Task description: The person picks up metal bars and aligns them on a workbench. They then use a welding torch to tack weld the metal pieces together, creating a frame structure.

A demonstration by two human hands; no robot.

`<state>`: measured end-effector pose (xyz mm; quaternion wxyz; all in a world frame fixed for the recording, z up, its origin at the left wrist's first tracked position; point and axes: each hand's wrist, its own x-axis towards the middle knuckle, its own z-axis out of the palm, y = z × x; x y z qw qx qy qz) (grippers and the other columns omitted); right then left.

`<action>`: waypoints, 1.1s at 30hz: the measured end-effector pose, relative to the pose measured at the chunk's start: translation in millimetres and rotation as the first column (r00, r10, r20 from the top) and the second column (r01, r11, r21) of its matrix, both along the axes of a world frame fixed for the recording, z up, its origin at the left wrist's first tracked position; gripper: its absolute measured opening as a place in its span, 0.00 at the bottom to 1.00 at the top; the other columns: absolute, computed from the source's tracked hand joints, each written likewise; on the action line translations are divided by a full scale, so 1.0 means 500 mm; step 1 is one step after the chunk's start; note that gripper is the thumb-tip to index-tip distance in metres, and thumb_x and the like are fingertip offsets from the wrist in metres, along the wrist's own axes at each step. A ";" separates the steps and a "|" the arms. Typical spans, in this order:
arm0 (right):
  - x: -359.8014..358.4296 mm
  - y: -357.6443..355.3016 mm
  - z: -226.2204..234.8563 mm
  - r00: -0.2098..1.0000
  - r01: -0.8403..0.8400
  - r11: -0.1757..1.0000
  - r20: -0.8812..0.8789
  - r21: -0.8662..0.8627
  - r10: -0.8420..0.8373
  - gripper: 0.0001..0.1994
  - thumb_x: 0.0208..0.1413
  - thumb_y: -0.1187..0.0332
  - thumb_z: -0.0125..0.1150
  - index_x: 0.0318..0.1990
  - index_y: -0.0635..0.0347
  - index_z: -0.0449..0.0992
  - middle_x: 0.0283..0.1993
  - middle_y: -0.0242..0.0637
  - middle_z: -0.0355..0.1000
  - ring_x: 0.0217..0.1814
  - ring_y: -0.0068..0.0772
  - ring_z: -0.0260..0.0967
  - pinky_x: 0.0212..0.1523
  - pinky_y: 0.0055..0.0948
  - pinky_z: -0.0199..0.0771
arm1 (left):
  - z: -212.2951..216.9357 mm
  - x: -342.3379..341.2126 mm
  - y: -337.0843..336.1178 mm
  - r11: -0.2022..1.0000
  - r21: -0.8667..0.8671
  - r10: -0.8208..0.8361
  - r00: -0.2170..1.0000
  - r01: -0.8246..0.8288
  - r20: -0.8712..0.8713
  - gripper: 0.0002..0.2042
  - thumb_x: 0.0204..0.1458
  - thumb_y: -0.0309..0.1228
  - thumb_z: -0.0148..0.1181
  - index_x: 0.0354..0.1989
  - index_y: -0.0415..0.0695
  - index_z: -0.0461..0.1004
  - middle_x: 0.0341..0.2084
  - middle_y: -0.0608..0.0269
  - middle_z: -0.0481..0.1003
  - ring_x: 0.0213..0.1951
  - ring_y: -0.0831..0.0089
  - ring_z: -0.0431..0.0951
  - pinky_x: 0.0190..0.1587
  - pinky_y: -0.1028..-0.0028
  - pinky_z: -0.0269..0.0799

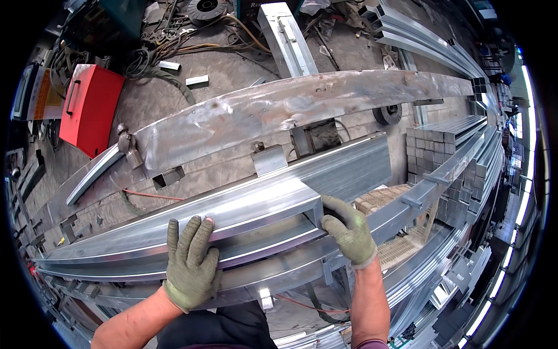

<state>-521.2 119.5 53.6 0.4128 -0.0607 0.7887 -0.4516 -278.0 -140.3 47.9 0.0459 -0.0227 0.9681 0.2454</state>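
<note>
A long, shiny galvanized steel profile (250, 200) lies slantwise before me, with its cut end (315, 213) toward the right. My left hand (192, 264), in a green work glove, is open, its fingers spread and their tips against the profile's near edge. My right hand (350, 232), gloved alike, curls round the cut end; the fingers behind it are partly hidden. Beneath and behind the profile runs another grey steel length (354, 168). A steel rail (389, 215) passes close to my right hand.
Beyond lies a wide, worn steel beam (302, 99) with a hammer (129, 145) on its left part. A red box (92, 107) stands at the far left, near tangled cables (139, 63). Stacked square tubes (430, 152) fill the right side; a beige crate (401, 250) sits below the rail.
</note>
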 end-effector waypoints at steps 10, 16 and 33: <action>0.013 0.006 -0.012 1.000 0.019 1.000 0.011 -0.004 -0.019 0.22 0.64 0.77 0.62 0.65 0.71 0.77 0.50 0.43 0.81 0.47 0.27 0.77 0.51 0.26 0.79 | 0.001 -0.002 -0.004 1.000 0.013 0.001 1.000 -0.002 0.021 0.20 0.34 0.30 0.69 0.39 0.38 0.75 0.71 0.36 0.64 0.74 0.37 0.62 0.76 0.28 0.43; 0.016 0.005 -0.009 1.000 0.027 0.999 -0.010 -0.030 -0.027 0.21 0.65 0.76 0.61 0.65 0.70 0.77 0.48 0.39 0.81 0.45 0.25 0.76 0.48 0.25 0.78 | -0.003 0.003 -0.002 1.000 0.013 0.003 1.000 -0.003 0.016 0.19 0.32 0.30 0.70 0.37 0.39 0.75 0.73 0.39 0.63 0.75 0.38 0.60 0.77 0.29 0.42; 0.018 0.007 -0.014 0.998 0.020 1.000 -0.052 -0.003 -0.020 0.22 0.65 0.76 0.63 0.66 0.66 0.78 0.42 0.34 0.80 0.38 0.19 0.72 0.39 0.22 0.75 | -0.006 0.012 -0.007 1.000 0.013 0.009 1.000 -0.010 0.013 0.21 0.30 0.30 0.71 0.37 0.40 0.74 0.72 0.39 0.64 0.76 0.39 0.60 0.78 0.30 0.42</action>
